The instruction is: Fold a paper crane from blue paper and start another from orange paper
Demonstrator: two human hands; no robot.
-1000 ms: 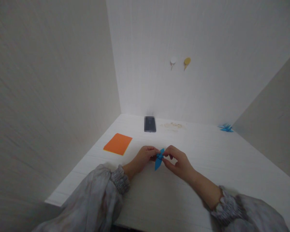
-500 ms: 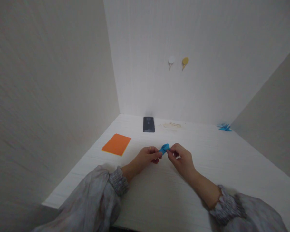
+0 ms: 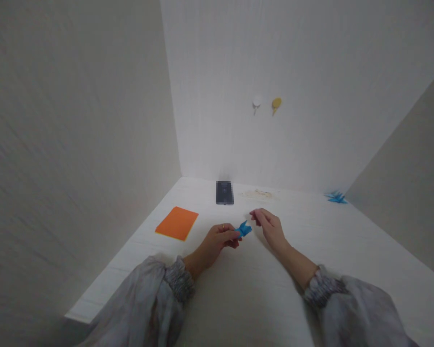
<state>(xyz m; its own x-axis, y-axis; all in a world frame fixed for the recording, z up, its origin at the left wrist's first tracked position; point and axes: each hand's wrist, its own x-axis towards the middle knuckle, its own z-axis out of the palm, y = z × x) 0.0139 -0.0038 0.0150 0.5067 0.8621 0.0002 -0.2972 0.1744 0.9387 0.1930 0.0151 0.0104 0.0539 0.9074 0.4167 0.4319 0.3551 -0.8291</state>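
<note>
Between the thumb and fingers of my left hand [image 3: 220,238], which wears a ring, is a small piece of folded blue paper [image 3: 243,229]. Pointed flaps stick up and out from the paper; its exact shape is too small to tell. My right hand [image 3: 271,229] hovers just right of the paper, apart from it. Its fingers are loosely bent, with nothing visible in them. At the far right corner of the white table [image 3: 311,241] lies a blue folded-paper piece with several points [image 3: 336,197].
A stack of orange paper squares [image 3: 177,223] lies left of my hands. Near the back wall is a dark, blurred rectangular object [image 3: 224,193], with a pale brown mark [image 3: 258,193] beside it. A white hook [image 3: 256,102] and a yellow hook [image 3: 276,103] are on the wall. Side walls bound the table.
My right hand has let go of the blue paper and moved slightly up and away. The paper in my left hand is turned, its flaps showing more. The view has tilted up slightly.
</note>
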